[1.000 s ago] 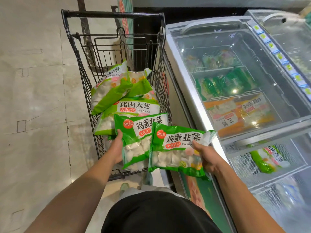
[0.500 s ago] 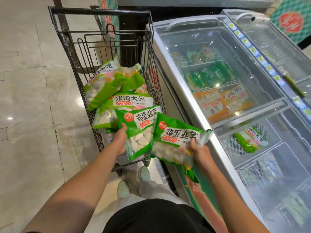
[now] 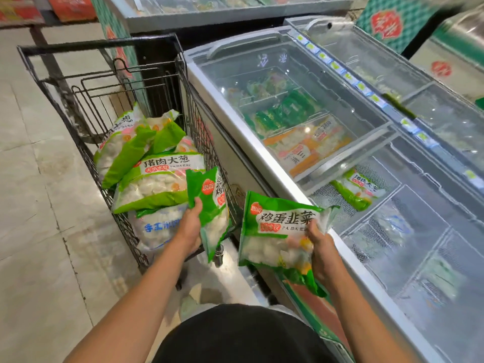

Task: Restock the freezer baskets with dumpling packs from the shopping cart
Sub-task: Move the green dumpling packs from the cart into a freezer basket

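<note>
- The chest freezer [image 3: 251, 142] ran along the person's right side, its sliding glass lid [image 3: 301, 82] covering the far part, with green and orange packs beneath the glass
- The near part stood open, showing white wire freezer baskets [image 3: 348, 208]; one green dumpling pack [image 3: 356, 188] lay in the basket nearest the lid edge, its long axis running from near left to far right
- The black wire shopping cart [image 3: 86, 82] stood just left of the freezer, holding a pile of green and white packs [image 3: 152, 169] and, under them, a clear bag with blue lettering [image 3: 157, 226]
- The right-hand pack [image 3: 275, 231] was held flat, label up, just beside the freezer's near rim, its long axis running left to right and its top edge pointing away from the person
- The left-hand pack [image 3: 212, 210] hung upright above the cart's near right corner, long axis vertical, turned edge-on with its label facing right
- The right hand [image 3: 320, 247] gripped its pack by the right end, fingers curled round the plastic
- The left hand [image 3: 190, 226] pinched its pack along the left edge, thumb on the front
</note>
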